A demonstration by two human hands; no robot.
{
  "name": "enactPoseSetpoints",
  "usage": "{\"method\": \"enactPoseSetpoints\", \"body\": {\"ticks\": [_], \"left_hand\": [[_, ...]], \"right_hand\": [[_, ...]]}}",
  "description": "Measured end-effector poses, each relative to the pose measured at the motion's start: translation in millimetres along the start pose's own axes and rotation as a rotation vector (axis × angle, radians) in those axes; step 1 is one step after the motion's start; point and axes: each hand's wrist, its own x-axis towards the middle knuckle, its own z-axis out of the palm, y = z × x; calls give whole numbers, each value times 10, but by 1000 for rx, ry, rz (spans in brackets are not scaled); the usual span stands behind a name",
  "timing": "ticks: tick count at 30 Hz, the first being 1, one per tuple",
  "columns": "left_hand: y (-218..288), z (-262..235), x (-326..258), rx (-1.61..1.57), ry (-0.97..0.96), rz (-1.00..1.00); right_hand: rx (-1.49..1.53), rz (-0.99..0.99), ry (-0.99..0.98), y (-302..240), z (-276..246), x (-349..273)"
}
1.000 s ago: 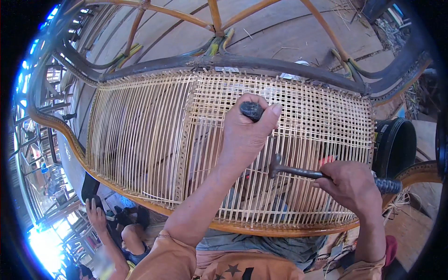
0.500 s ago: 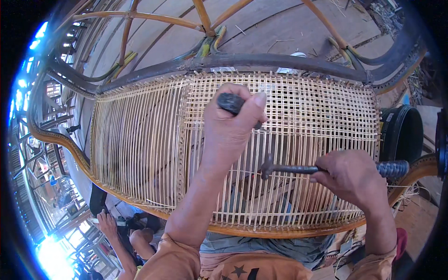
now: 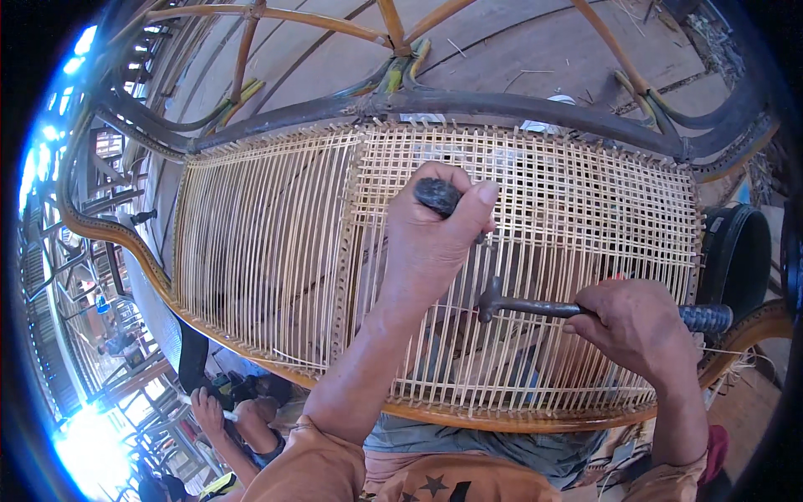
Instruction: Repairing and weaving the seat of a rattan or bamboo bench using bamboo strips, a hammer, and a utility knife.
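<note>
My left hand [image 3: 427, 247] is closed in a fist over the cane webbing [image 3: 585, 188]. Out of its top shows the black, rough handle end of a tool [image 3: 437, 197]; the rest is mostly hidden by the fingers, so I cannot tell its kind. In my right hand [image 3: 631, 326] is a hammer [image 3: 535, 308], its small metal head pointing left, just below and right of the left fist. The webbing is a close square grid in the far right section. Nearer me and at left, only lengthwise cane strands [image 3: 259, 259] run across the rattan frame [image 3: 493, 420].
The dark far rail [image 3: 502, 104] has curved rattan legs [image 3: 615, 50] beyond it, over a plank floor. A black bucket [image 3: 736, 259] stands at the right. Another person's hand [image 3: 207, 410] is at the lower left, beside a dark curved piece [image 3: 194, 356].
The whole view has shifted slightly, so the frame and hands sit a little further right. Both hands keep their grips; the hammer head stays near the left fist.
</note>
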Motion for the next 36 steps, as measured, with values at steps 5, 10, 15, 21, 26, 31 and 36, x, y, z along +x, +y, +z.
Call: {"method": "enactPoseSetpoints", "body": {"ticks": [5,10,15,21,26,31,36], "left_hand": [[6,28,29,24,2,1],[2,33,40,49,8,12],[-9,24,34,-70,34,54],[3,-2,45,-1,50,37],[1,64,49,16,23,77],[-47,33,81,56,26,60],[-39,30,71,33,22,71]], "right_hand": [[15,-3,-15,-28,-5,50],[13,-6,-22,-47,-60,68],[41,8,9,-28,-90,72],[38,0,-12,-9,-75,102],[39,21,17,-6,-61,115],[69,23,119,59,27,178],[51,19,142,64,69,154]]}}
